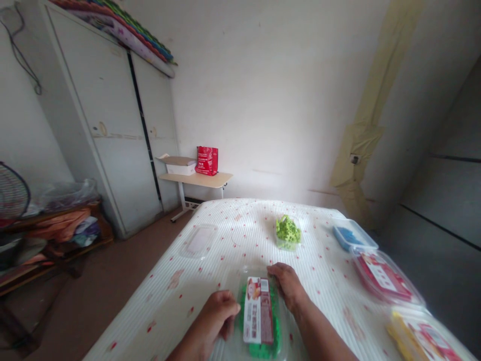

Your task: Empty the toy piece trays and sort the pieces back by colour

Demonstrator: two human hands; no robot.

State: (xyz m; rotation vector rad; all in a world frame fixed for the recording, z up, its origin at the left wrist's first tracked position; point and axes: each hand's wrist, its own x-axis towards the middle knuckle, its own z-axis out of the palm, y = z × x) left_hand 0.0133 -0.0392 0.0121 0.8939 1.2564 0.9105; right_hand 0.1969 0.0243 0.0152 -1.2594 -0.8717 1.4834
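A clear plastic box with a paper label and green pieces inside (259,313) lies at the near middle of the cloth-covered table (233,240). My left hand (221,311) is at the box's left edge, its fingers curled together. At the upper right edge of the box is my right hand (287,283), fingers bent closed over the rim. Past the box stands a small clear container heaped with light green pieces (288,233). A clear lid with a pale label (199,241) lies flat to the left.
Along the right side sit a box with blue pieces (349,236), a labelled box with red contents (387,278) and a labelled box with yellow contents (421,336). Behind, a small desk (210,179) holds a red bag (206,160) and a white box (180,168).
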